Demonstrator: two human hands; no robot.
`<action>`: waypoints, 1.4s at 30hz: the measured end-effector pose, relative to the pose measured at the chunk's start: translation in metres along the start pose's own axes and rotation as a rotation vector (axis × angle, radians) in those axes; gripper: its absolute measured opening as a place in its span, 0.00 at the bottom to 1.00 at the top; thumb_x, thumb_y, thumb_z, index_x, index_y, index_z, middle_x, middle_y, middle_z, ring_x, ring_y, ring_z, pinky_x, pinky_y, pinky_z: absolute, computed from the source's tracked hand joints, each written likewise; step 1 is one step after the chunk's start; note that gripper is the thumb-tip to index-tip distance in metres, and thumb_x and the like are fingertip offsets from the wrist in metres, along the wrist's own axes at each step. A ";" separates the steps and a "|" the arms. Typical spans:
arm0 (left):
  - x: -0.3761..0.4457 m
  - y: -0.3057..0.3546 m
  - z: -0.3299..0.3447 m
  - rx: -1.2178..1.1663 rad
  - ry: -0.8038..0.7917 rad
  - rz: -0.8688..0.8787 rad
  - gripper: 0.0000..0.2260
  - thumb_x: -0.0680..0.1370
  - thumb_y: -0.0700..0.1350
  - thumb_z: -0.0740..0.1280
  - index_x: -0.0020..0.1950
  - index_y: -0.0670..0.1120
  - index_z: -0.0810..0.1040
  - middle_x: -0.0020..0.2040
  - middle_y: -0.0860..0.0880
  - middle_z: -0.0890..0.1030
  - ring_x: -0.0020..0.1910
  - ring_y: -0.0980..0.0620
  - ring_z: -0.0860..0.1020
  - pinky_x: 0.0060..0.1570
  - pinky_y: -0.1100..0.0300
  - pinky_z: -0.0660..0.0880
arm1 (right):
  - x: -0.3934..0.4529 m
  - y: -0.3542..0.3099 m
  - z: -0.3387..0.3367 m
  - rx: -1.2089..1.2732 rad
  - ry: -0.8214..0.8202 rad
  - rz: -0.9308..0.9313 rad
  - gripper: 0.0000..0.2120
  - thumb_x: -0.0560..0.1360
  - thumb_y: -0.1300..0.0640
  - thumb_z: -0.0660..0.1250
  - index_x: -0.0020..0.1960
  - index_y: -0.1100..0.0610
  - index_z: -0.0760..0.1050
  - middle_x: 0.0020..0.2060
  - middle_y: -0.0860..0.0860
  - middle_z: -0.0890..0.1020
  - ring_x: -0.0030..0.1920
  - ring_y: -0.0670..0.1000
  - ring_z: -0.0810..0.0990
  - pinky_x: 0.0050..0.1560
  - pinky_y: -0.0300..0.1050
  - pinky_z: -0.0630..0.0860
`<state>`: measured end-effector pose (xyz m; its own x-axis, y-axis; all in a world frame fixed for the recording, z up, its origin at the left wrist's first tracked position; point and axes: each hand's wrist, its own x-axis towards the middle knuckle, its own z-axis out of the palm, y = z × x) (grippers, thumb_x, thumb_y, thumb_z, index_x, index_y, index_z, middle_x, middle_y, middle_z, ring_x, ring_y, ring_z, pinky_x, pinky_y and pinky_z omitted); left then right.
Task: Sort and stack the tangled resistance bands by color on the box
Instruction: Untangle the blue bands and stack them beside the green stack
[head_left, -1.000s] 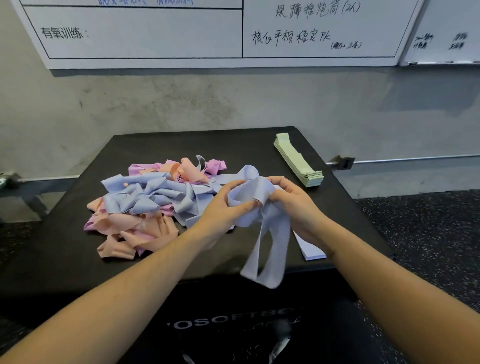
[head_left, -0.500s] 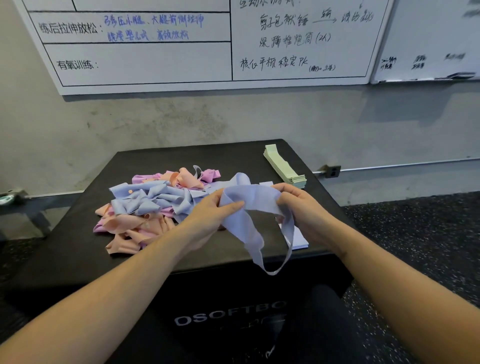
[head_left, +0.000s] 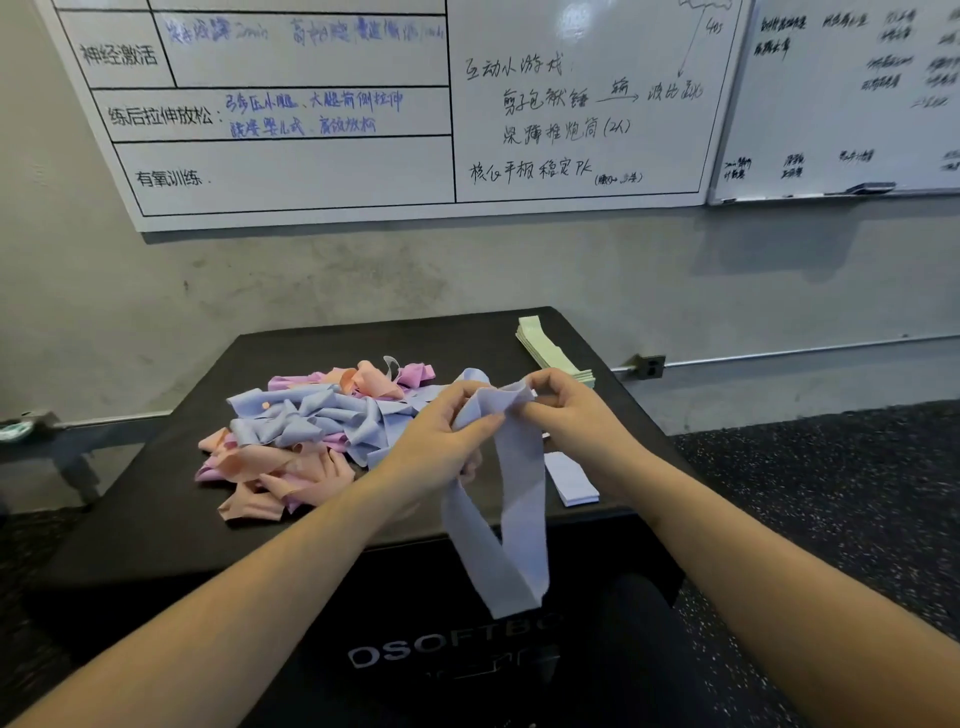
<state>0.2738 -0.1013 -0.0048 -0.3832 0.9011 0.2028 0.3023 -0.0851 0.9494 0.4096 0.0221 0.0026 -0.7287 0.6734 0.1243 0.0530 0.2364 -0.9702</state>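
A tangled pile of bands (head_left: 311, 436) in light blue, peach and pink lies on the left half of the black box (head_left: 156, 519). My left hand (head_left: 441, 441) and my right hand (head_left: 571, 415) both pinch the top of one light blue band (head_left: 514, 519), held above the box's front edge. Its loop hangs down in front of the box. A flat stack of light blue bands (head_left: 571, 478) lies on the box under my right wrist. A neat stack of green bands (head_left: 550, 351) sits at the back right corner.
A grey wall with two whiteboards (head_left: 363, 104) rises behind the box. Dark speckled floor (head_left: 831, 493) spreads to the right. A metal frame (head_left: 52, 441) stands at the left.
My hands have drawn closer together at the band's top, and the loop now hangs longer and straighter. The camera has tilted up.
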 end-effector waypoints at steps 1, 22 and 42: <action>-0.001 -0.001 0.002 -0.005 -0.006 0.004 0.06 0.83 0.45 0.66 0.59 0.52 0.74 0.27 0.54 0.72 0.25 0.55 0.69 0.28 0.61 0.67 | 0.000 -0.002 0.001 0.009 0.014 0.022 0.05 0.78 0.53 0.70 0.53 0.51 0.79 0.50 0.56 0.85 0.53 0.55 0.85 0.57 0.59 0.80; -0.008 -0.009 0.005 -0.166 0.036 -0.196 0.16 0.77 0.59 0.69 0.63 0.56 0.77 0.57 0.50 0.85 0.55 0.47 0.83 0.58 0.49 0.79 | -0.007 -0.034 0.002 0.334 0.032 -0.079 0.05 0.82 0.59 0.66 0.56 0.58 0.77 0.45 0.55 0.81 0.45 0.55 0.79 0.49 0.55 0.79; 0.011 0.001 0.008 -0.224 0.111 -0.043 0.10 0.85 0.45 0.63 0.66 0.52 0.77 0.61 0.48 0.83 0.63 0.47 0.81 0.64 0.46 0.77 | -0.005 -0.015 0.012 0.232 -0.015 -0.082 0.18 0.77 0.47 0.72 0.64 0.50 0.76 0.55 0.55 0.84 0.48 0.46 0.83 0.51 0.48 0.80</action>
<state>0.2768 -0.0875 -0.0038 -0.4884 0.8551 0.1739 0.0872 -0.1505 0.9848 0.4043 0.0064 0.0144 -0.7342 0.6477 0.2034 -0.1640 0.1216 -0.9789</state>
